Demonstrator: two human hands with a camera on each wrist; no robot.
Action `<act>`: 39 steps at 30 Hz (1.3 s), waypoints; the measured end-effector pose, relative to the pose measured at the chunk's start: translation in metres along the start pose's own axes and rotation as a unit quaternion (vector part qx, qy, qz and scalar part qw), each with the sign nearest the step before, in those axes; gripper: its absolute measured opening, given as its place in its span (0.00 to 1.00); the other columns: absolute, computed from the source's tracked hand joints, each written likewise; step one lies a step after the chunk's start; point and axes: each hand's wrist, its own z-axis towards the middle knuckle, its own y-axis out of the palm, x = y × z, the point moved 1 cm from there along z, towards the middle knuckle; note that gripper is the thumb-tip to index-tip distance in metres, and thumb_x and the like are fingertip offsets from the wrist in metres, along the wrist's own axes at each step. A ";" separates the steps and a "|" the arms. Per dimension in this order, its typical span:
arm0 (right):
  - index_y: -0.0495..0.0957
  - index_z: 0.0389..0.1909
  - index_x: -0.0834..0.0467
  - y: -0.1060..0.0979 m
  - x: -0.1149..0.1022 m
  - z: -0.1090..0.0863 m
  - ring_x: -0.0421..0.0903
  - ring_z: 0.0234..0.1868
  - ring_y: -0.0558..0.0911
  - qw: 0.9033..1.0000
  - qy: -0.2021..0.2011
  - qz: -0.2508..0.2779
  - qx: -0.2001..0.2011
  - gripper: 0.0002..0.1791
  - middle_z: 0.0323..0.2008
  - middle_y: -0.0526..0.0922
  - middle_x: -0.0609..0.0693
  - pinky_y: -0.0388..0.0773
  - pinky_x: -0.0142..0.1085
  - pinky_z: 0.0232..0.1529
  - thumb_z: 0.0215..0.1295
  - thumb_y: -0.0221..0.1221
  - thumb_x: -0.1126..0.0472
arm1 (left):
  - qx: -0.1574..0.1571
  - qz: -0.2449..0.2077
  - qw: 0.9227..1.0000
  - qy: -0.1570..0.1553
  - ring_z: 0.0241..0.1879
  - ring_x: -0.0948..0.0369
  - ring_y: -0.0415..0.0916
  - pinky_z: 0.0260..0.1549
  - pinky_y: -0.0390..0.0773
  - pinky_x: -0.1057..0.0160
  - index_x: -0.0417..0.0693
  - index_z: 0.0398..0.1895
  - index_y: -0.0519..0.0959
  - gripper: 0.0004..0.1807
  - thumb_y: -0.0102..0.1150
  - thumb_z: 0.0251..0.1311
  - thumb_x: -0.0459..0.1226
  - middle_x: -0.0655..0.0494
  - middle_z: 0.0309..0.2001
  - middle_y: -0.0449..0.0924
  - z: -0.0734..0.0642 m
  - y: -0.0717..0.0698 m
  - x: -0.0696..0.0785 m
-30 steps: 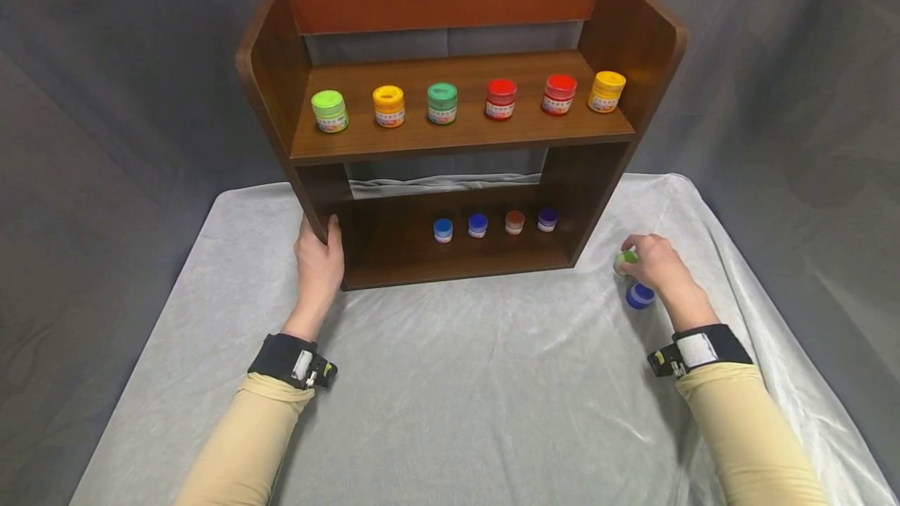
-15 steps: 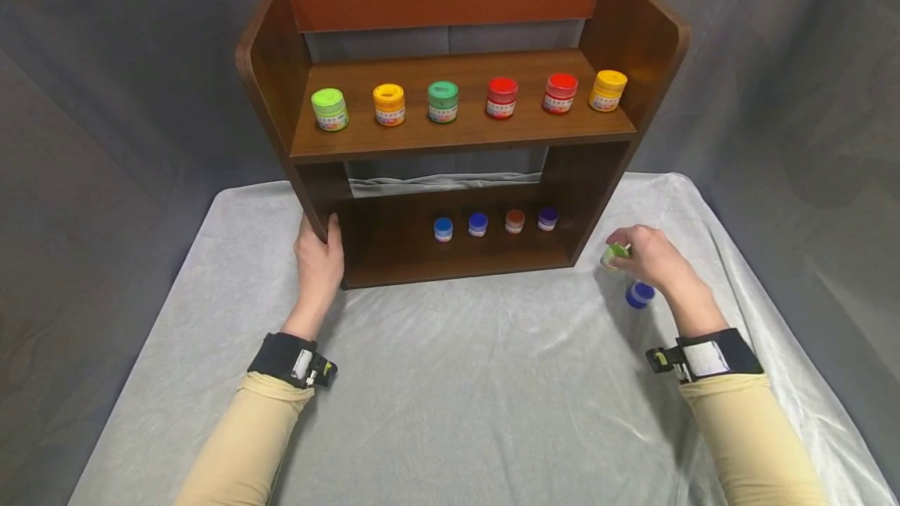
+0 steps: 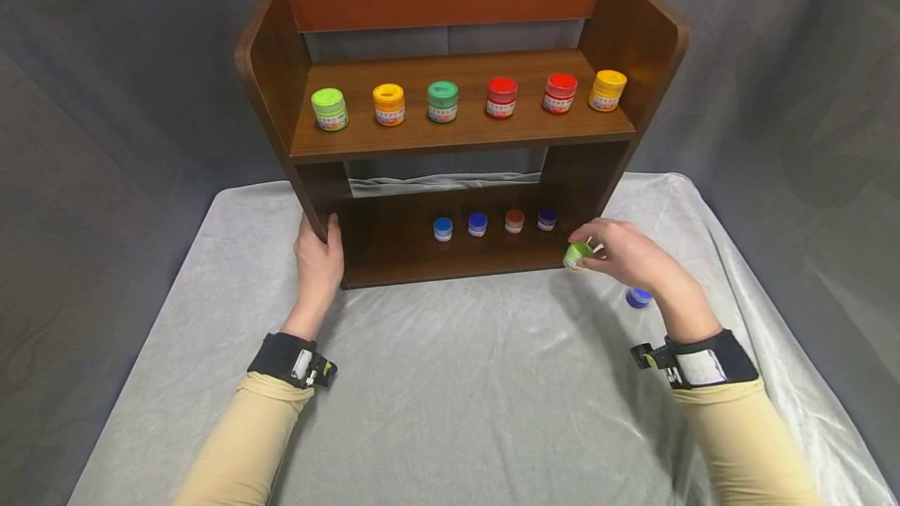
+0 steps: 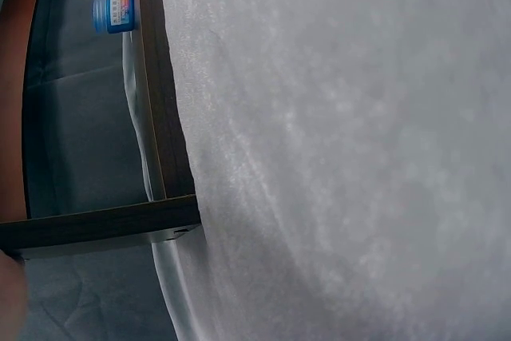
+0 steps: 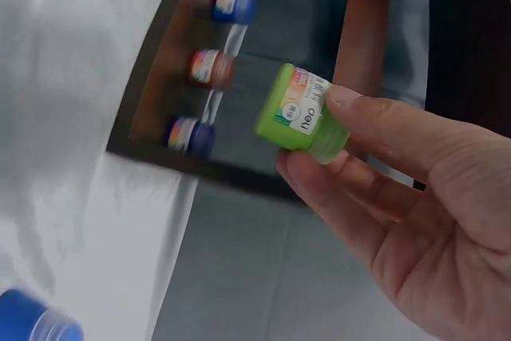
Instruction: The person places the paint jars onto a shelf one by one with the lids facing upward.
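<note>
My right hand (image 3: 633, 256) pinches a light green paint jar (image 5: 307, 113) between thumb and fingers, in front of the lower right corner of a brown wooden shelf (image 3: 464, 143). In the right wrist view the jar is tilted, with its label showing. My left hand (image 3: 319, 260) grips the left side panel of the shelf near its bottom; the thumb lies at the front edge and the other fingers are mostly hidden. On the lower board stand a light blue jar (image 3: 443, 230), a blue jar (image 3: 477, 226), a brown jar (image 3: 515, 222) and a purple jar (image 3: 547, 219).
Another blue jar (image 3: 639, 297) sits on the grey cloth (image 3: 457, 381), right of the shelf and partly behind my right wrist. Several jars line the upper board, among them a green jar (image 3: 442, 103) and a yellow jar (image 3: 607, 91). Grey curtains (image 3: 794, 84) surround the table.
My right hand has lifted the light green jar off the cloth beside the blue jar and carried it left to the shelf's lower right corner. My left hand stays on the panel.
</note>
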 end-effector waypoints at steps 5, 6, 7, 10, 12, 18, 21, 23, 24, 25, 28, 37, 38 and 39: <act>0.82 0.49 0.66 0.001 -0.014 0.010 0.57 0.43 0.85 0.999 -0.025 -0.003 0.030 0.18 0.46 0.84 0.63 0.82 0.51 0.46 0.56 0.69 0.71 | 0.002 -0.003 1.000 -0.004 0.58 0.41 0.76 0.58 0.72 0.44 0.33 0.61 0.70 0.22 0.47 0.74 0.41 0.34 0.55 0.78 0.000 0.000 -0.001; 0.81 0.49 0.66 0.002 -0.016 0.012 0.57 0.43 0.85 0.999 -0.027 -0.001 0.034 0.18 0.46 0.84 0.63 0.82 0.51 0.47 0.56 0.69 0.72 | 0.002 -0.003 1.000 -0.005 0.58 0.40 0.76 0.58 0.72 0.44 0.33 0.61 0.70 0.22 0.48 0.74 0.41 0.34 0.55 0.78 0.000 0.000 -0.001; 0.81 0.49 0.66 0.003 -0.019 0.014 0.57 0.44 0.85 0.999 -0.031 0.000 0.036 0.18 0.47 0.84 0.63 0.82 0.51 0.47 0.56 0.69 0.72 | 0.002 -0.004 1.000 -0.005 0.58 0.40 0.76 0.58 0.72 0.43 0.33 0.61 0.71 0.22 0.48 0.74 0.41 0.34 0.55 0.78 0.000 0.000 -0.001; 0.81 0.50 0.67 0.007 -0.025 0.022 0.57 0.45 0.83 0.999 -0.034 0.009 0.039 0.19 0.48 0.83 0.64 0.82 0.51 0.49 0.56 0.68 0.73 | 0.005 -0.002 1.000 -0.006 0.57 0.40 0.76 0.57 0.72 0.43 0.34 0.60 0.71 0.21 0.48 0.73 0.41 0.34 0.54 0.78 0.000 0.000 -0.001; 0.81 0.50 0.67 0.010 -0.029 0.028 0.56 0.46 0.83 0.998 -0.038 0.016 0.043 0.19 0.49 0.82 0.63 0.82 0.51 0.49 0.56 0.68 0.74 | 0.006 0.000 1.000 -0.005 0.57 0.40 0.76 0.57 0.72 0.43 0.34 0.60 0.71 0.21 0.48 0.73 0.41 0.34 0.54 0.79 0.000 0.000 -0.001; 0.81 0.50 0.66 0.021 -0.039 0.043 0.56 0.48 0.82 0.995 -0.062 0.033 0.063 0.19 0.48 0.82 0.63 0.81 0.50 0.52 0.55 0.67 0.75 | 0.004 -0.001 1.000 -0.002 0.56 0.40 0.77 0.56 0.72 0.43 0.34 0.60 0.71 0.21 0.48 0.73 0.41 0.34 0.53 0.79 0.000 0.000 -0.002; 0.81 0.50 0.66 0.027 -0.045 0.051 0.57 0.49 0.82 0.993 -0.080 0.035 0.074 0.19 0.49 0.83 0.63 0.80 0.50 0.53 0.55 0.67 0.74 | 0.002 -0.002 1.000 -0.002 0.56 0.40 0.77 0.55 0.73 0.43 0.34 0.60 0.71 0.21 0.48 0.74 0.41 0.34 0.53 0.78 0.000 0.000 -0.002; 0.81 0.50 0.67 0.030 -0.050 0.057 0.57 0.50 0.82 0.993 -0.087 0.036 0.076 0.19 0.49 0.83 0.63 0.80 0.50 0.53 0.56 0.67 0.74 | 0.003 -0.003 1.000 -0.003 0.55 0.40 0.77 0.55 0.73 0.43 0.34 0.60 0.71 0.21 0.48 0.73 0.41 0.33 0.53 0.79 0.000 0.000 -0.002; 0.81 0.50 0.67 0.032 -0.053 0.060 0.57 0.50 0.82 0.992 -0.090 0.036 0.075 0.19 0.50 0.82 0.63 0.80 0.50 0.54 0.56 0.67 0.74 | 0.005 -0.002 1.000 -0.004 0.56 0.40 0.77 0.55 0.72 0.42 0.33 0.60 0.71 0.21 0.48 0.73 0.41 0.33 0.53 0.79 0.000 0.000 -0.002; 0.81 0.51 0.67 0.034 -0.056 0.063 0.57 0.50 0.82 0.993 -0.091 0.035 0.073 0.19 0.50 0.82 0.63 0.80 0.50 0.54 0.56 0.67 0.73 | 0.006 -0.002 1.000 -0.005 0.55 0.40 0.77 0.56 0.72 0.43 0.33 0.60 0.71 0.21 0.48 0.73 0.41 0.33 0.53 0.79 0.000 0.000 -0.002; 0.81 0.52 0.66 0.039 -0.065 0.072 0.56 0.51 0.83 0.993 -0.090 0.032 0.067 0.19 0.51 0.82 0.63 0.81 0.48 0.54 0.58 0.67 0.71 | 0.009 -0.003 1.000 -0.006 0.55 0.40 0.77 0.55 0.72 0.42 0.34 0.59 0.72 0.21 0.49 0.73 0.41 0.33 0.53 0.79 0.000 0.000 -0.003; 0.80 0.55 0.65 0.054 -0.088 0.093 0.56 0.54 0.83 0.993 -0.088 0.031 0.077 0.20 0.55 0.81 0.63 0.80 0.47 0.56 0.61 0.66 0.69 | 0.007 -0.001 1.000 -0.001 0.56 0.41 0.77 0.55 0.74 0.42 0.35 0.59 0.72 0.21 0.48 0.73 0.42 0.34 0.53 0.79 0.001 0.002 -0.005; 0.80 0.55 0.65 0.056 -0.090 0.095 0.56 0.54 0.83 0.993 -0.089 0.032 0.078 0.20 0.55 0.81 0.62 0.80 0.47 0.56 0.61 0.66 0.69 | 0.007 -0.001 1.000 0.000 0.56 0.40 0.78 0.55 0.74 0.42 0.35 0.59 0.72 0.21 0.48 0.73 0.42 0.34 0.53 0.79 0.001 0.002 -0.005; 0.80 0.55 0.65 0.058 -0.092 0.098 0.56 0.54 0.83 0.992 -0.089 0.032 0.078 0.20 0.55 0.81 0.62 0.80 0.46 0.56 0.62 0.66 0.69 | 0.008 -0.001 1.000 -0.001 0.57 0.40 0.78 0.55 0.74 0.42 0.35 0.59 0.72 0.21 0.48 0.73 0.42 0.34 0.54 0.79 0.001 0.002 -0.005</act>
